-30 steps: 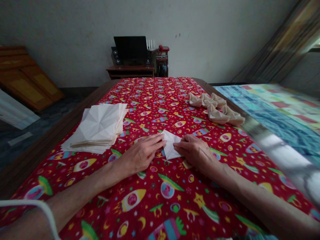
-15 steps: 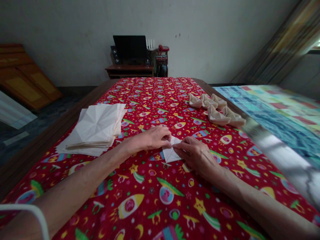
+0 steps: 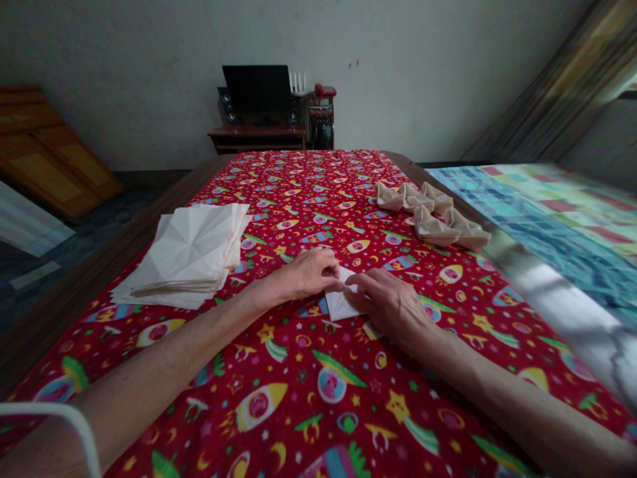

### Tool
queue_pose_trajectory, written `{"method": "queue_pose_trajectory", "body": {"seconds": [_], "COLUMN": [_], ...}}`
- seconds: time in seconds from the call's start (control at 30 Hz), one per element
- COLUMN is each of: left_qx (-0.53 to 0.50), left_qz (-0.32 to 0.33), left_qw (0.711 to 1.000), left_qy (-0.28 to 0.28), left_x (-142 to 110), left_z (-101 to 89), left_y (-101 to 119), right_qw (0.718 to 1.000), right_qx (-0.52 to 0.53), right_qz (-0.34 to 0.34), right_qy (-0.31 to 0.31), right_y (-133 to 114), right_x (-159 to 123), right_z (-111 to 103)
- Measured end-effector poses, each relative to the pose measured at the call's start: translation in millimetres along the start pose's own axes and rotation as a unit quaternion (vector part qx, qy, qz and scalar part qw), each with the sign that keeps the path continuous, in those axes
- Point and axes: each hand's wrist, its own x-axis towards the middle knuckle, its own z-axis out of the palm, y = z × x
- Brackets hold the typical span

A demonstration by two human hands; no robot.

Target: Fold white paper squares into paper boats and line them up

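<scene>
A small folded square of white paper (image 3: 339,307) lies on the red patterned cloth (image 3: 303,372) in front of me. My left hand (image 3: 314,272) pinches its upper left part between thumb and fingers. From the other side, my right hand (image 3: 385,299) has its fingers closed on the paper near the middle, covering its right part. To the left is a stack of creased white paper sheets (image 3: 194,239). At the right stand several folded paper boats (image 3: 435,226) grouped close together.
The cloth covers a long table with a dark wooden edge (image 3: 169,192). Beyond it are a monitor (image 3: 257,94) with speakers and a red telephone (image 3: 324,91). A bed with a checked cover (image 3: 547,219) is at the right, a wooden cabinet (image 3: 54,153) at the left. A white cable (image 3: 74,421) crosses the lower left corner.
The right index finger has shifted slightly upward and flattened along the paper. The left hand stays nearly in place, and the whole view has tilted a little.
</scene>
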Motion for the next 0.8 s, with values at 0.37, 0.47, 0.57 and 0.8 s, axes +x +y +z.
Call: {"method": "queue_pose_trajectory", "body": {"seconds": [0.37,0.47,0.57,0.8], "left_qx": [0.053,0.081,0.127,0.166], "left_qz": [0.035,0.068,0.102,0.073], "left_qw": [0.993,0.986,0.986,0.979], "left_qy": [0.103,0.129,0.033,-0.093], "left_x": [-8.3,-26.4,-52.1,-85.7], "left_z": [9.7,6.2,-0.9,-1.4], "left_y": [-4.1,7.3,20.1,27.5], "right_qw": [0.999,0.999,0.999,0.998], "right_qx": [-0.02,-0.032,-0.028,-0.031], "right_qz": [-0.013,-0.01,-0.014,0.007], "right_qy": [-0.031,-0.036,-0.037,-0.051], "right_y": [-5.8,-4.8,-4.6,-11.2], "right_x": [2.0,2.6,3.0,5.9], "right_z": [-5.2,-5.7,-5.7,-11.1]}}
